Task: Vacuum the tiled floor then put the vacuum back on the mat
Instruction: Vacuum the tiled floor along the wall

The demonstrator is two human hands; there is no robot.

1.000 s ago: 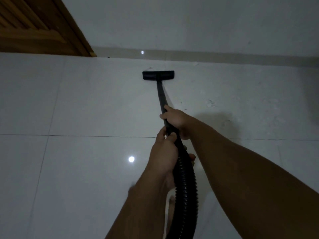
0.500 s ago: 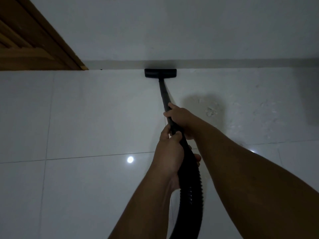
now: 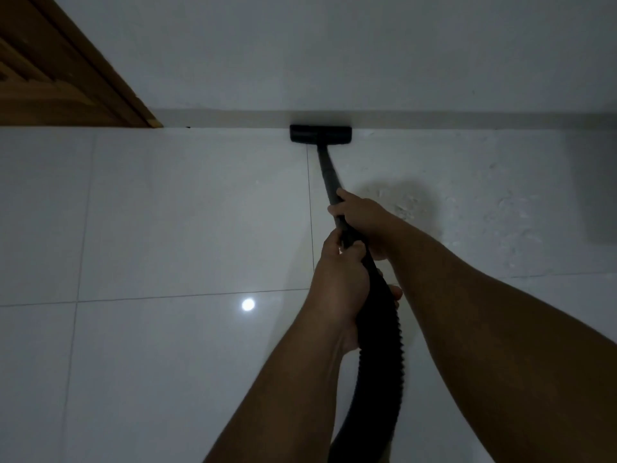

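Note:
A black vacuum wand [image 3: 329, 177] runs from my hands to its flat floor head [image 3: 320, 134], which sits on the white tiled floor [image 3: 187, 215] right against the skirting of the wall. My right hand [image 3: 362, 217] grips the wand higher up. My left hand [image 3: 340, 279] grips it just below, where the ribbed black hose [image 3: 379, 355] begins. The hose hangs down between my forearms and leaves the frame at the bottom. The vacuum body and the mat are out of view.
A white wall [image 3: 367, 51] with a grey skirting strip [image 3: 467, 119] closes off the floor ahead. A wooden door frame [image 3: 66, 71] stands at the upper left. Pale dusty smears [image 3: 500, 208] mark the tiles on the right. A lamp reflection [image 3: 248, 304] shines on the tile.
The floor head has slid forward across the tile until it meets the skirting. Both hands kept their grip and moved forward with the wand.

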